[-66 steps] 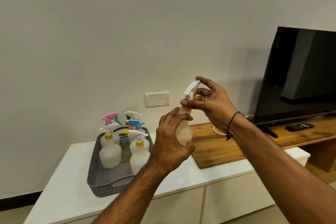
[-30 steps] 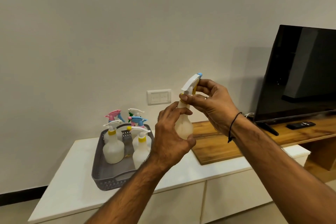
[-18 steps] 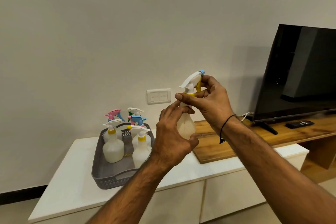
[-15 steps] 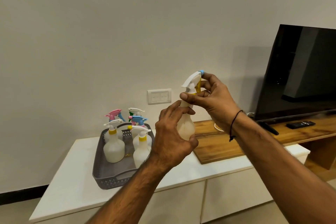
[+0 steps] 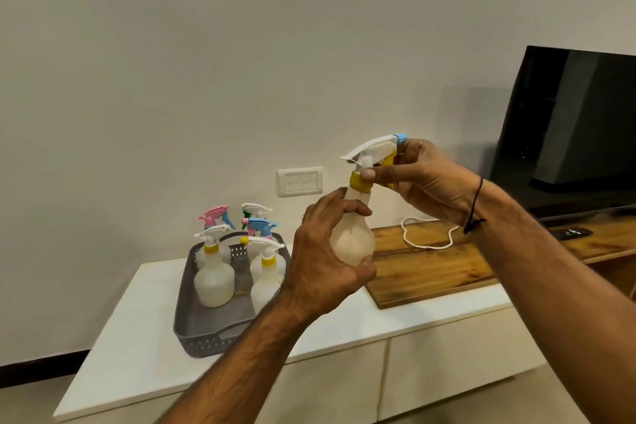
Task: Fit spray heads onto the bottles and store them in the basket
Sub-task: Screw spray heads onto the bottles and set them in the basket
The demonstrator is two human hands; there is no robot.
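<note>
here a bottle (image 5: pixel 354 237) is held in mid-air, above the white cabinet (image 5: pixel 144 348) and just right of the basket (image 5: pixel 192 330). its round body is gripped by the left hand (image 5: pixel 327 265), with fingers curled over the shoulder and the thumb pressed under the base. the spray head (image 5: pixel 373 150) is seated on the neck, white with a blue nozzle tip, and the yellow collar (image 5: pixel 359 181) is pinched by the right hand (image 5: pixel 420 179), thumb and forefinger closed on it while the other fingers are wrapped behind the trigger. both hands are thus closed on this one piece; neither is spread wide.

in the basket five bottles (image 5: pixel 213 279) can be counted, each already capped with a head: white ones in front, pink, green-tipped and blue ones behind. all are stood upright, crowded toward the far end, so the near end of the basket is left bare.

the task is judged to be far along. the head in hand appears to be set straight, though whether the collar is fully tightened cannot be told. what is left seems to be the last tightening and the placing of this bottle into the basket. no loose heads or uncapped bottles are seen on the cabinet or the wooden board (image 5: pixel 433 272).
</note>
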